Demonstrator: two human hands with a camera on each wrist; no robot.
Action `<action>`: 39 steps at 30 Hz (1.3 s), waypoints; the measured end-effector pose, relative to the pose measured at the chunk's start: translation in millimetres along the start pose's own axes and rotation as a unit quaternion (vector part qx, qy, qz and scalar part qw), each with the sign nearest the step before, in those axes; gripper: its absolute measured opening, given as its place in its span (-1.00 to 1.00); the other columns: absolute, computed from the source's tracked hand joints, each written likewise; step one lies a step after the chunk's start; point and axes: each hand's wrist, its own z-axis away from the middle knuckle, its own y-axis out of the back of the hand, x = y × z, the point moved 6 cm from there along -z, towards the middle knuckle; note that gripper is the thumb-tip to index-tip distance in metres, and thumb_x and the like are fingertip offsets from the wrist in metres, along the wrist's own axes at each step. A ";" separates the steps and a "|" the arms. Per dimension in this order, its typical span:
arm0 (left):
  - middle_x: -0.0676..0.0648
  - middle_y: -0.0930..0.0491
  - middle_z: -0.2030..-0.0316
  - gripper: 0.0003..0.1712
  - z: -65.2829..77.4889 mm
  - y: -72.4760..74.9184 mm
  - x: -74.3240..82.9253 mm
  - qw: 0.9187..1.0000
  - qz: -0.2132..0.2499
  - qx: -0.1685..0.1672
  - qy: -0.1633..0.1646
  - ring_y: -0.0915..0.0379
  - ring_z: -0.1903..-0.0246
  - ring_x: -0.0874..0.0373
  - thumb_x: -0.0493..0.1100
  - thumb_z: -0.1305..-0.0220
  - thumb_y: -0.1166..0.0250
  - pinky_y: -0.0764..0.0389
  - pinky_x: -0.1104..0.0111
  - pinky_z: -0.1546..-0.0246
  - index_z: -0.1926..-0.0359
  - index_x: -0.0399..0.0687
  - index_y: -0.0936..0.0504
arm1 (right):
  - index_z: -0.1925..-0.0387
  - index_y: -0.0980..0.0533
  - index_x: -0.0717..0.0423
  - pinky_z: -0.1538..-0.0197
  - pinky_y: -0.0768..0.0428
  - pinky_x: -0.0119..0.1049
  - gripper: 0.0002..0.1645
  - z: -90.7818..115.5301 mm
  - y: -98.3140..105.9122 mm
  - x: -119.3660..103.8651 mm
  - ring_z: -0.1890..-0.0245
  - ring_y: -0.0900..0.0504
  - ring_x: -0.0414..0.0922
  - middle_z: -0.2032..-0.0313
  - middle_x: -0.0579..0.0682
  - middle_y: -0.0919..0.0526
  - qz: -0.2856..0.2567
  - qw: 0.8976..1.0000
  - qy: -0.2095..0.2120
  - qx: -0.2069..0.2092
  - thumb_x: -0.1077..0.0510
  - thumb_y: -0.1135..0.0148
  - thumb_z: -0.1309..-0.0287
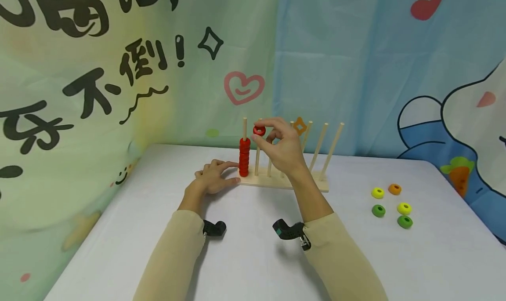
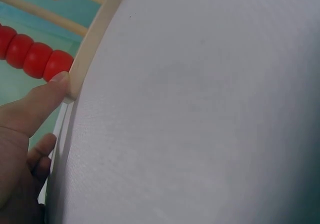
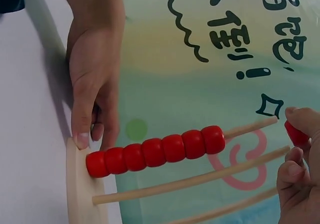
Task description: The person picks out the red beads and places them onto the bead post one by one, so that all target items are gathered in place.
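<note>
A wooden peg stand [image 1: 276, 182] with several upright rods stands toward the back of the white table. Its leftmost rod carries a stack of red beads [image 1: 244, 158], and the rod's bare tip shows above them. My left hand [image 1: 215, 175] grips the left end of the base, thumb on the front edge by the lowest bead [image 2: 59, 64] and fingers reaching behind. Between thumb and fingertips, my right hand [image 1: 285, 147] pinches another red bead [image 1: 259, 130]. In the right wrist view that bead is near the tips of the first and second rods [image 3: 200, 178].
Loose beads lie on the table to the right: orange [image 1: 395, 189], yellow [image 1: 377, 193] and green [image 1: 405, 222] among them. Behind the table hangs a printed cloth [image 1: 324, 72]. A small black device [image 1: 290, 230] is strapped at the right wrist.
</note>
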 end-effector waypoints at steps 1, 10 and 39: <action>-0.06 -0.14 -0.41 -0.31 -0.2 0.1 0.1 1.000 0.001 -0.001 0.000 -0.07 -0.31 -0.17 0.43 -0.24 -0.15 -0.14 -0.13 -0.11 -0.39 0.62 -0.28 | 0.10 -0.61 0.37 0.48 -0.45 -0.34 -0.71 -1.8 -1.0 0.0 0.60 -0.45 0.11 0.05 0.28 -0.57 -0.002 1.000 -0.002 -0.001 0.45 -0.35 -0.09; -0.04 -0.15 -0.39 -0.31 -0.4 1.5 0.3 1.000 0.001 -0.003 -0.005 -0.07 -0.31 -0.14 0.44 -0.24 -0.14 -0.13 -0.12 -0.11 -0.39 0.64 -0.27 | 0.08 -0.59 0.43 0.55 -0.42 -0.37 -0.70 -12.5 -13.9 3.0 0.65 -0.46 0.10 0.05 0.31 -0.59 -0.036 0.999 -0.003 -0.005 0.50 -0.30 -0.10; -0.04 -0.18 -0.37 -0.33 -2.2 -0.3 -0.7 1.000 0.002 0.002 -0.005 -0.10 -0.29 -0.13 0.44 -0.23 -0.15 -0.15 -0.10 -0.08 -0.36 0.67 -0.29 | -0.07 -0.59 -0.13 0.67 -0.51 -0.14 -0.63 -25.9 -32.3 48.7 0.61 -0.54 0.29 -0.05 -0.22 -0.60 -0.050 0.989 -0.137 0.007 0.18 -0.33 -0.24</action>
